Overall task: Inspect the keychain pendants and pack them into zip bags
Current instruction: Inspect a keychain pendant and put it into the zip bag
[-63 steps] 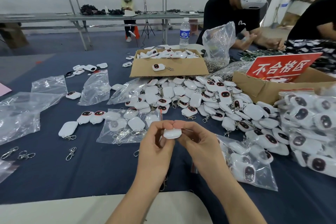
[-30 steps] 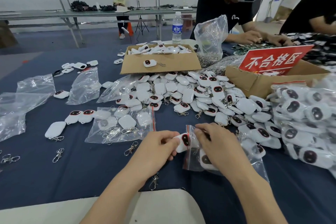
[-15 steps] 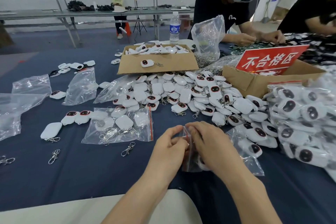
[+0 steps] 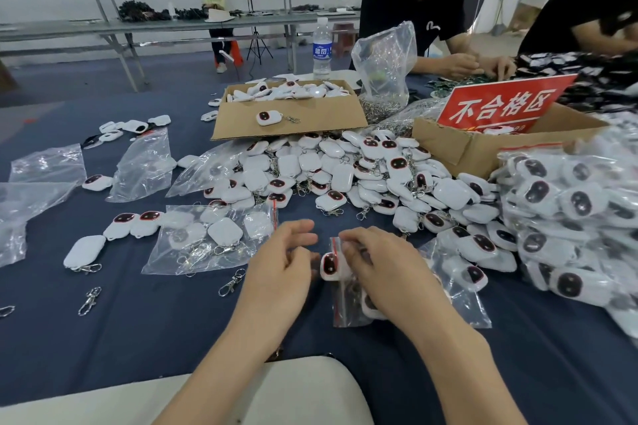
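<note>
Near, the left hand hovers with loose, spread fingers, holding nothing. Just right of it, the right hand grips the zip bag with curled fingers, a pendant in the bag's mouth. Farther off lies the pendant pile.

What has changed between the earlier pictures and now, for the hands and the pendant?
The pendant went from both hands' fingertips down into the zip bag. The left hand released it and is open; the right hand holds the bag's mouth. The pendant pile stayed.
</note>
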Demonstrator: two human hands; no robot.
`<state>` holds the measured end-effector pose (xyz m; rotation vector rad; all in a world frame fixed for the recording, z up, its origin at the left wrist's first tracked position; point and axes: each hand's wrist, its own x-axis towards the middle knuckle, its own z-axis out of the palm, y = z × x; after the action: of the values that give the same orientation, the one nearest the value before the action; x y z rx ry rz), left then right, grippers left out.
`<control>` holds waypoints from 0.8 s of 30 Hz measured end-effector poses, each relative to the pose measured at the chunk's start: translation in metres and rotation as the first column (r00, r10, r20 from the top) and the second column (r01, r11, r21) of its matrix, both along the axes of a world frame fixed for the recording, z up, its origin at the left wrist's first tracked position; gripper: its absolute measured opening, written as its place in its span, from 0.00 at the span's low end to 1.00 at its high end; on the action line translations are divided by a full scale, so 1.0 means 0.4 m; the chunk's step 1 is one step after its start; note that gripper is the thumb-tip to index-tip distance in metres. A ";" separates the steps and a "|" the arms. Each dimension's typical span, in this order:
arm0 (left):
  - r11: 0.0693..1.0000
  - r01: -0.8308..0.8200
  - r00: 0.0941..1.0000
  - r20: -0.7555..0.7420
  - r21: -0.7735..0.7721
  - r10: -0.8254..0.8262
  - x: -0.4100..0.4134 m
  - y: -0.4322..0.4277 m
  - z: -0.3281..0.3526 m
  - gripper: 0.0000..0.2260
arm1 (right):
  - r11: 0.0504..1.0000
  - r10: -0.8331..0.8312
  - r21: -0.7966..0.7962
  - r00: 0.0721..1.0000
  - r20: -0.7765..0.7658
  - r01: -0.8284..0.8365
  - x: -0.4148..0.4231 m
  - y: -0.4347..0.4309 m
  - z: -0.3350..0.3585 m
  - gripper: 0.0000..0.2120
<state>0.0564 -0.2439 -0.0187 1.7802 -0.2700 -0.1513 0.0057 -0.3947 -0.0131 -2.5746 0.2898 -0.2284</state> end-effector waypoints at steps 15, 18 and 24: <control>0.680 -0.056 0.958 0.231 0.731 -0.169 0.231 -0.169 0.014 0.18 | 0.961 -0.195 0.246 0.937 0.289 0.125 -0.001 -0.014 -0.008 0.14; 0.706 0.017 0.958 0.189 0.708 -0.213 0.247 -0.175 0.016 0.18 | 0.961 -0.202 0.246 0.931 0.305 0.128 -0.001 -0.014 -0.009 0.14; 0.960 0.134 0.978 0.127 0.244 -0.169 0.159 -0.087 0.043 0.09 | 0.944 -0.190 0.320 0.930 0.315 0.085 -0.001 -0.006 0.009 0.14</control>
<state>0.1198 -0.2789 -0.0015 2.0087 -0.5132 -0.1677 0.0052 -0.3971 -0.0095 -2.1653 0.3471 -0.6282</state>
